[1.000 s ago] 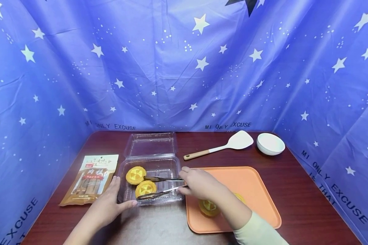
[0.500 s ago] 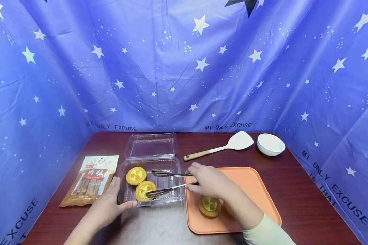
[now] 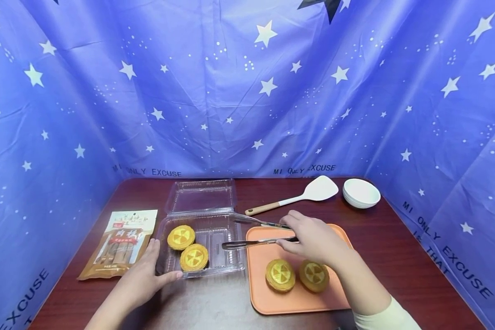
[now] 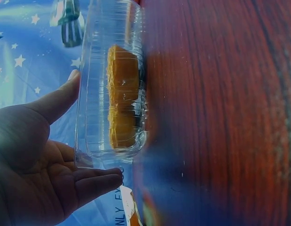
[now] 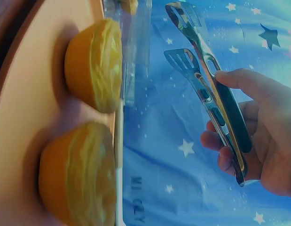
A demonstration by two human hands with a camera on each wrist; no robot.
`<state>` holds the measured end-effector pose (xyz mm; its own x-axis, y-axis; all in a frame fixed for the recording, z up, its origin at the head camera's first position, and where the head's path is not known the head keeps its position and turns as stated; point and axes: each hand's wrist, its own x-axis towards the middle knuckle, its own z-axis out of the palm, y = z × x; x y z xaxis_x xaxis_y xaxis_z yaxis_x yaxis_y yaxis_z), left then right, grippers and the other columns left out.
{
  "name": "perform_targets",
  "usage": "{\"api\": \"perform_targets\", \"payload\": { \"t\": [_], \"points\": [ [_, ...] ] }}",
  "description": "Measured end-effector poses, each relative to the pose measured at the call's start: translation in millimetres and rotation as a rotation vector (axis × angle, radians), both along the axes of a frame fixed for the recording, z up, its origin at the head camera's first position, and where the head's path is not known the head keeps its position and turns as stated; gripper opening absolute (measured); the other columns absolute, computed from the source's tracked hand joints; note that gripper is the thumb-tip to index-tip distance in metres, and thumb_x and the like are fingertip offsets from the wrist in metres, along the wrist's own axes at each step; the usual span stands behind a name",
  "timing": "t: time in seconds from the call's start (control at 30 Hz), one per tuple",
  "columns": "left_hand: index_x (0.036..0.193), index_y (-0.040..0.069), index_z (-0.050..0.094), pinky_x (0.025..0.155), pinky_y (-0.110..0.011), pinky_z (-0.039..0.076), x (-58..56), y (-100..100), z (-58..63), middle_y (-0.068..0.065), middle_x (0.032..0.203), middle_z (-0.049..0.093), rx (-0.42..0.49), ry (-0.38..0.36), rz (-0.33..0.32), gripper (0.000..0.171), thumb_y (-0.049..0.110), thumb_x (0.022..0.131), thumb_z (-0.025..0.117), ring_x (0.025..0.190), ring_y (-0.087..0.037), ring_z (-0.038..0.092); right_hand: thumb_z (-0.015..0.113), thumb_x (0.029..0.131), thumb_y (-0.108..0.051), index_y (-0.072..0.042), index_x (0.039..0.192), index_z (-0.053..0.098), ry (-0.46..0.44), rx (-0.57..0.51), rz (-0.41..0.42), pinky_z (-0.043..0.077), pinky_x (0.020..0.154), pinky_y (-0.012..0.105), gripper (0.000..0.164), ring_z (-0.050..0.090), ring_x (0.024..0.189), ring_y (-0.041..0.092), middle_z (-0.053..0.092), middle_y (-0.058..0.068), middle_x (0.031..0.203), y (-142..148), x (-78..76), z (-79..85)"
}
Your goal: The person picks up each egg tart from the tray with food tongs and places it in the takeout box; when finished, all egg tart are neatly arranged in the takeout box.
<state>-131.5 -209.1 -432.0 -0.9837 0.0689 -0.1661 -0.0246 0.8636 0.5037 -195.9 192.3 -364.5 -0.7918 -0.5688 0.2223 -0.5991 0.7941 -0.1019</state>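
My right hand (image 3: 319,240) grips metal food tongs (image 3: 266,241), their two slotted ends spread apart with nothing between them. The tongs hang over the orange tray's far left part and reach toward the clear plastic container (image 3: 228,261). On the tray (image 3: 334,298) sit two egg tarts, a left one (image 3: 280,275) and a right one (image 3: 314,276). Two more, a rear tart (image 3: 180,237) and a front tart (image 3: 194,257), lie in the container's left half. With fairly straight fingers my left hand (image 3: 138,284) touches the container's front left corner; the left wrist view shows its thumb against the wall.
The container's hinged lid (image 3: 202,197) lies open behind it. At the left is a brown and white food packet (image 3: 119,243). A white spatula (image 3: 319,189) with a wooden handle lies behind the tray, beside stacked white bowls (image 3: 361,192). A starry blue curtain (image 3: 231,91) surrounds the table.
My right hand has drawn the tongs up and right, away from the tarts in the container, and their ends have spread wider. Both tarts on the tray now show fully. The left hand stays put.
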Motion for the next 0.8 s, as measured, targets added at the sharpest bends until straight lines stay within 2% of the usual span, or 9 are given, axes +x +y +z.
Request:
{"api": "perform_targets", "payload": {
  "t": [0.33, 0.53, 0.8],
  "points": [
    [0.152, -0.012, 0.009, 0.107, -0.071, 0.025, 0.6, -0.2, 1.3, -0.036, 0.157, 0.008, 0.002, 0.011, -0.008, 0.123, 0.070, 0.080, 0.064, 0.141, -0.055, 0.019, 0.072, 0.085, -0.043, -0.018, 0.107, 0.064, 0.003, 0.006, -0.051, 0.051, 0.062, 0.026, 0.034, 0.053, 0.067, -0.002, 0.059, -0.010, 0.101, 40.7, 18.4, 2.6],
    [0.152, -0.013, 0.008, 0.108, -0.071, 0.024, 0.2, -0.9, 2.2, -0.037, 0.157, 0.007, 0.003, 0.012, -0.008, 0.123, 0.070, 0.080, 0.064, 0.141, -0.055, 0.018, 0.074, 0.083, -0.041, -0.021, 0.102, 0.064, 0.037, 0.026, -0.044, 0.053, 0.064, 0.030, 0.030, 0.059, 0.076, 0.003, 0.059, -0.013, 0.097, 55.0, 28.3, -2.3],
    [0.152, -0.012, 0.009, 0.108, -0.071, 0.024, 0.3, 0.0, 1.1, -0.036, 0.157, 0.007, 0.003, -0.004, -0.005, 0.122, 0.070, 0.080, 0.064, 0.141, -0.055, 0.018, 0.076, 0.081, -0.039, -0.023, 0.103, 0.063, 0.022, 0.028, -0.047, 0.052, 0.062, 0.028, 0.030, 0.056, 0.070, -0.002, 0.058, -0.017, 0.096, 72.4, 44.4, -10.4]
  ]
}}
